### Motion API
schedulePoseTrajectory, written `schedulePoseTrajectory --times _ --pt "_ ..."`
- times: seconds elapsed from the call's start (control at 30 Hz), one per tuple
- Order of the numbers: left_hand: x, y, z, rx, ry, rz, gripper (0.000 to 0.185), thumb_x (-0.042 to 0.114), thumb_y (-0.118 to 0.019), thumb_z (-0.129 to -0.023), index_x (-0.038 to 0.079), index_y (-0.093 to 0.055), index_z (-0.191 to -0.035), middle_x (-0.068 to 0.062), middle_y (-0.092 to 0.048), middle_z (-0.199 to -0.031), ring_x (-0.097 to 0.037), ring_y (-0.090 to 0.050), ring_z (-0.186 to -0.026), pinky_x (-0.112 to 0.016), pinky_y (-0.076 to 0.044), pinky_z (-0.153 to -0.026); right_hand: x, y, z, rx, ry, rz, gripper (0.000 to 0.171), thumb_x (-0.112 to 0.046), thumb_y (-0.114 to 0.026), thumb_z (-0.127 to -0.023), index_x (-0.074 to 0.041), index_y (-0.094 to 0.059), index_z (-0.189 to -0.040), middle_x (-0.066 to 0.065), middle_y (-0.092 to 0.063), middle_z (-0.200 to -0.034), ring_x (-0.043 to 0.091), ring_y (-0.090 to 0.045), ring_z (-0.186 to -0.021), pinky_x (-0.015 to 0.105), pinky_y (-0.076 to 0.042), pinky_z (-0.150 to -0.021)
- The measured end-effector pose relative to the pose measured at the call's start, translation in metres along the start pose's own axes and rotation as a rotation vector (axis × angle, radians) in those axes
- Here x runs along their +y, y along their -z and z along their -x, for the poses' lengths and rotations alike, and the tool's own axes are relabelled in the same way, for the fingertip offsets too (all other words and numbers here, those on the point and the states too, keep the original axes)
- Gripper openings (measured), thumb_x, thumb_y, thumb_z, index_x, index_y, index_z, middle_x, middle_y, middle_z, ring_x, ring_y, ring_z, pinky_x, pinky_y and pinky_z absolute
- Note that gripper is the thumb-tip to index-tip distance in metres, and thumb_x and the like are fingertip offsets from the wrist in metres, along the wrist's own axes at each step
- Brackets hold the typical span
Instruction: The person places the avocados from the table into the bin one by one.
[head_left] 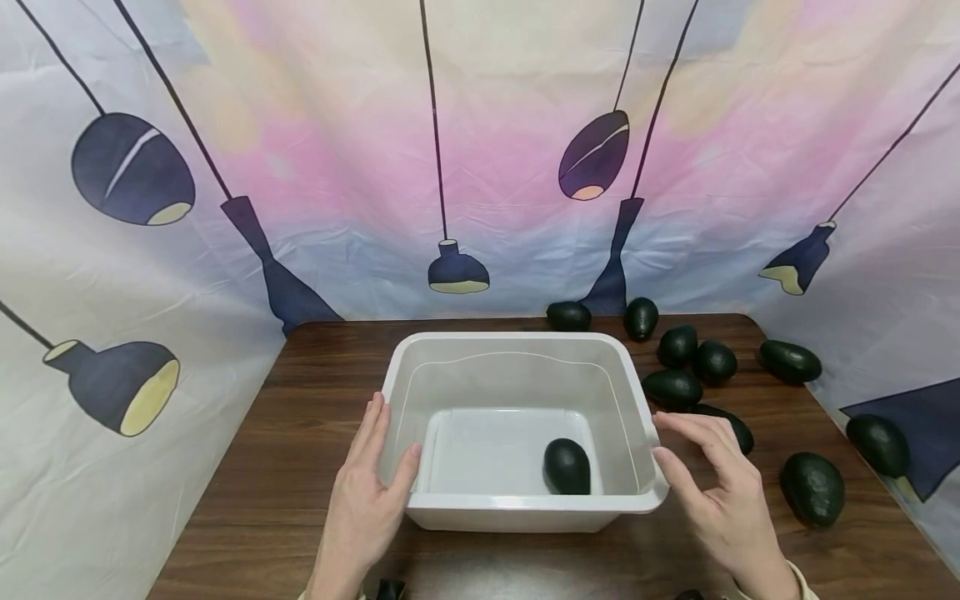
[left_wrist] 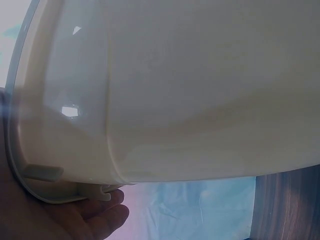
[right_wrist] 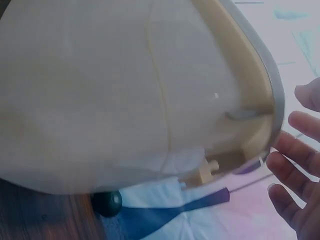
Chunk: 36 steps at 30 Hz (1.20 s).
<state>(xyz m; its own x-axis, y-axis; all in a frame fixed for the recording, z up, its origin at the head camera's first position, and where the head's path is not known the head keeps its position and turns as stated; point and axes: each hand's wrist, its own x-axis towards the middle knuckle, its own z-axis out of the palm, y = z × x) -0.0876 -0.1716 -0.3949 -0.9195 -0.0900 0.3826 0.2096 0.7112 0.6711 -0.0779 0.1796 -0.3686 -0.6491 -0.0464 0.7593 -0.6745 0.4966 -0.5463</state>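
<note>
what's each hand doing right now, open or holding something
Left hand: open, straight fingers against the white rectangular plastic bin.
Right hand: open, beside the bin's rim, holding nothing.

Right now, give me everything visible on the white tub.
The white tub is a rectangular bin of glossy, slightly translucent plastic with rounded corners and a rolled rim. It sits upright on the wooden table, open-topped. One dark avocado lies on its floor near the front right. The left hand rests flat against its left wall; the right hand hovers beside the right rim, fingers spread.
</note>
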Motion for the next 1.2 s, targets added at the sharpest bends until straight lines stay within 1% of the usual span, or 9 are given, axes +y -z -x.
schedulePoseTrajectory --times 0.37,0.47,0.53,0.6,0.67,0.77,0.83,1.1,1.2 --pt "0.0 0.0 0.001 0.016 -0.024 0.009 0.064 0.031 -0.063 -0.095 0.001 -0.039 -0.147 -0.002 -0.029 -0.157 -0.022 -0.029 -0.143 -0.014 -0.017 -0.111 0.047 0.037 0.014 0.1 -0.097 0.126 0.036 0.005 -0.07 -0.085 0.002 -0.066 -0.12 0.018 -0.065 -0.115 0.012 -0.051 -0.111 0.016 -0.036 -0.094" --pt "-0.001 0.0 0.001 0.018 -0.027 0.013 0.064 0.03 -0.063 -0.095 0.001 -0.039 -0.147 -0.002 -0.029 -0.157 -0.022 -0.029 -0.142 -0.012 -0.015 -0.11 0.057 0.05 0.017 0.137 -0.168 0.209 0.039 0.004 -0.07 -0.085 -0.003 -0.066 -0.123 0.013 -0.065 -0.118 0.006 -0.049 -0.112 0.015 -0.034 -0.092" --pt "0.0 0.0 0.001 0.017 -0.023 0.016 0.064 0.029 -0.063 -0.095 0.001 -0.039 -0.147 -0.001 -0.029 -0.157 -0.022 -0.029 -0.143 -0.013 -0.016 -0.11 0.065 0.058 0.02 0.157 -0.264 0.294 0.041 0.001 -0.071 -0.085 -0.007 -0.066 -0.125 0.009 -0.063 -0.121 0.001 -0.045 -0.112 0.016 -0.032 -0.09" --pt "0.0 0.0 0.001 0.014 -0.021 0.02 0.064 0.03 -0.063 -0.095 0.001 -0.039 -0.147 -0.001 -0.029 -0.157 -0.022 -0.029 -0.143 -0.015 -0.017 -0.111 0.072 0.068 0.023 0.156 -0.413 0.384 0.042 -0.006 -0.07 -0.088 -0.01 -0.064 -0.13 0.009 -0.059 -0.126 0.007 -0.043 -0.112 0.021 -0.03 -0.086" --pt "0.0 0.0 0.002 0.009 -0.017 0.021 0.064 0.031 -0.063 -0.095 0.002 -0.039 -0.147 -0.001 -0.028 -0.157 -0.021 -0.029 -0.143 -0.017 -0.019 -0.111 0.08 0.077 0.028 0.142 -0.564 0.473 0.044 -0.014 -0.068 -0.092 -0.007 -0.059 -0.134 0.016 -0.051 -0.133 0.02 -0.041 -0.117 0.033 -0.032 -0.091" --pt "0.0 0.0 0.001 0.006 -0.014 0.02 0.065 0.032 -0.062 -0.095 0.001 -0.039 -0.147 -0.001 -0.028 -0.157 -0.021 -0.029 -0.143 -0.02 -0.02 -0.113 0.091 0.089 0.036 0.097 -0.789 0.572 0.053 -0.027 -0.058 -0.098 -0.001 -0.046 -0.142 0.028 -0.034 -0.144 0.045 -0.028 -0.126 0.056 -0.03 -0.096" --pt "0.0 0.0 0.001 0.003 -0.007 0.017 0.065 0.033 -0.062 -0.096 0.002 -0.039 -0.147 0.0 -0.027 -0.158 -0.021 -0.028 -0.143 -0.022 -0.021 -0.113 0.101 0.096 0.041 0.076 -0.875 0.618 0.06 -0.03 -0.052 -0.1 0.005 -0.036 -0.145 0.034 -0.023 -0.147 0.051 -0.018 -0.13 0.067 -0.021 -0.099" --pt "0.001 0.0 0.0 0.002 0.003 0.015 0.065 0.031 -0.063 -0.095 0.002 -0.038 -0.148 0.001 -0.027 -0.158 -0.02 -0.028 -0.143 -0.031 -0.025 -0.115 0.138 0.109 0.064 -0.045 -1.121 0.66 0.081 -0.046 -0.042 -0.1 0.008 -0.011 -0.15 0.042 0.001 -0.148 0.056 0.004 -0.136 0.071 -0.002 -0.107" --pt "0.001 0.0 -0.001 0.005 -0.007 0.02 0.065 0.03 -0.063 -0.095 0.002 -0.038 -0.148 0.001 -0.027 -0.158 -0.02 -0.028 -0.143 -0.03 -0.024 -0.115 0.146 0.112 0.071 -0.076 -1.194 0.646 0.084 -0.048 -0.042 -0.099 0.007 -0.007 -0.151 0.043 0.004 -0.147 0.057 0.006 -0.135 0.071 -0.001 -0.107"
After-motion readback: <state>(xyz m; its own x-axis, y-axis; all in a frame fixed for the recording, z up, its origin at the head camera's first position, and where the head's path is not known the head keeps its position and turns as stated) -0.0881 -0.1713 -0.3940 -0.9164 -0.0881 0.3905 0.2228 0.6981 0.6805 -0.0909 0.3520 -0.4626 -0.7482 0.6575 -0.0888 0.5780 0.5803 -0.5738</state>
